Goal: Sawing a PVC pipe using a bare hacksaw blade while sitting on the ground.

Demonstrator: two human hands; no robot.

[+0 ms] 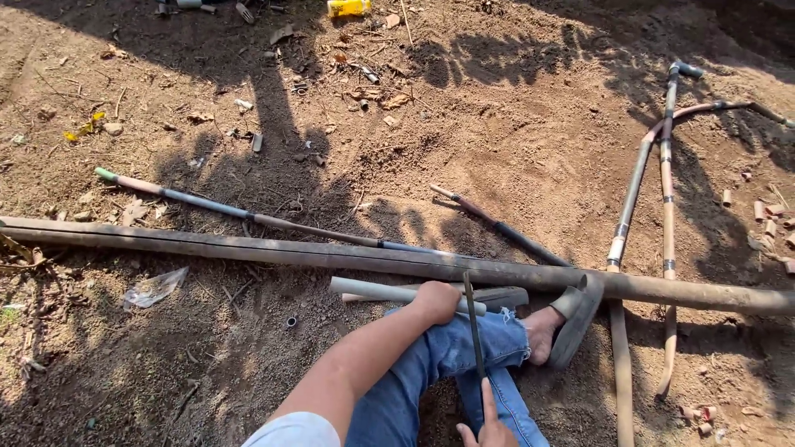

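Right hand gripping saw, blade across grey pipe; left hand closed on pipe just beside blade.

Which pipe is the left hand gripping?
The short pale grey pipe under the left hand, lying beside the long dark pipe; the other pipes lie untouched.

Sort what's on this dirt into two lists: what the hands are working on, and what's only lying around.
In hand:
- left hand gripping the grey pipe
- right hand holding the saw blade across that pipe
- long pipe beside it, braced by a sandalled foot

Lying about:
- thin pipes
- jointed pipes
- pipe offcuts
- yellow container
- plastic scrap
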